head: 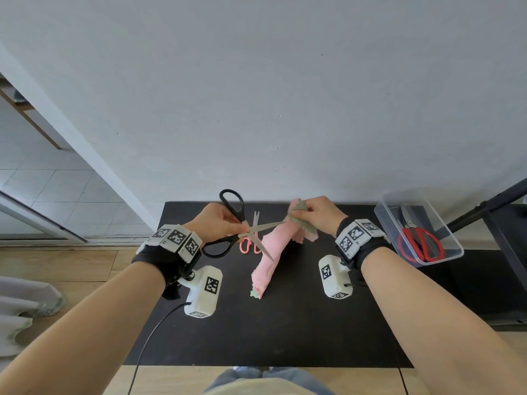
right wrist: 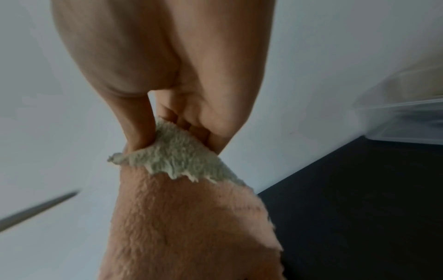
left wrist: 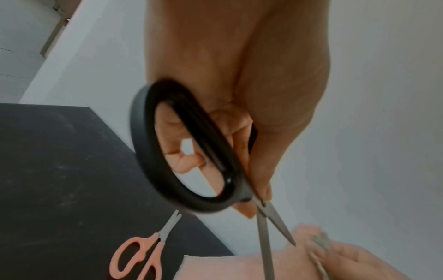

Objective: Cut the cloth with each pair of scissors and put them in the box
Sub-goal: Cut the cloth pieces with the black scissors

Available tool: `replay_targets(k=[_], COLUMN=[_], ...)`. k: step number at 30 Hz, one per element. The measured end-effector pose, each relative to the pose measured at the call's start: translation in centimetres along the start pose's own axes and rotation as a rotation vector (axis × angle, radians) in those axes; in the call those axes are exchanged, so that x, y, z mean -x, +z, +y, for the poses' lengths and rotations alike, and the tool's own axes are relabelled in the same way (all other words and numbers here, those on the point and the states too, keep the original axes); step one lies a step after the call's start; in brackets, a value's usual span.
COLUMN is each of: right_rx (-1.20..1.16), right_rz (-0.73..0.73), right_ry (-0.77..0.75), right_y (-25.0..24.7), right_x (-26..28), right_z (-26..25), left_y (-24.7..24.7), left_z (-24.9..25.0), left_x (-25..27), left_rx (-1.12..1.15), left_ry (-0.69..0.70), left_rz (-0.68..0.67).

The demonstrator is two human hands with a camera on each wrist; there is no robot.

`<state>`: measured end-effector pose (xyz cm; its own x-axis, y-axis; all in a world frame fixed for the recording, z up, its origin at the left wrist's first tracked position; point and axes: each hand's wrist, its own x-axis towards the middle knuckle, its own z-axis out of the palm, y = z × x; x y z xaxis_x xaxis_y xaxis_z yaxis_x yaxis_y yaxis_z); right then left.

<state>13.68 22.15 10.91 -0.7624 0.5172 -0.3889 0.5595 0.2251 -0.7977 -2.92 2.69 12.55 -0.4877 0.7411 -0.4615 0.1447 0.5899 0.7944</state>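
The left hand [head: 218, 223] grips the black-handled scissors [head: 242, 228], blades spread and pointing right at the pink cloth [head: 273, 246], whose upper corner the right hand [head: 319, 215] pinches, lifted off the bench [head: 285, 332], just beyond the blade tips.

The pink scissors [head: 251, 238] lie half hidden behind the black scissors [head: 242, 226]. In the left wrist view the black handle blurs; the cloth [left wrist: 251, 265] runs off the bottom edge.
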Motion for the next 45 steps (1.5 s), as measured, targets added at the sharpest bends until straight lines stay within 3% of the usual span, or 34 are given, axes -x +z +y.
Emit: replay_targets(k=[7, 11, 18, 26, 45], right_rx=[-0.048, -0.148, -0.508, -0.902, -1.082], right_rz=[0.118, 0.165, 0.219, 0.069, -0.101], right_ry=[0.067, 0.069, 0.046, 0.030, 0.050], right_y=[-1.5, -0.9, 0.9, 2.7, 5.8], right_x=[-0.2, -0.1, 0.1, 0.3, 1.5], right_z=[1.0, 0.9, 0.8, -0.8, -2.4], left_y=[-0.7, -0.9, -0.2, 0.3, 1.4], left_z=[-0.6, -0.7, -0.5, 0.3, 1.4], left_x=[1.4, 1.3, 0.8, 0.5, 0.3], left_rx=[0.340, 0.289, 0.432, 0.406, 0.195], left_ry=[-0.089, -0.081, -0.034, -0.024, 0.036], left_rz=[-0.050, -0.019, 0.059, 0.136, 0.164])
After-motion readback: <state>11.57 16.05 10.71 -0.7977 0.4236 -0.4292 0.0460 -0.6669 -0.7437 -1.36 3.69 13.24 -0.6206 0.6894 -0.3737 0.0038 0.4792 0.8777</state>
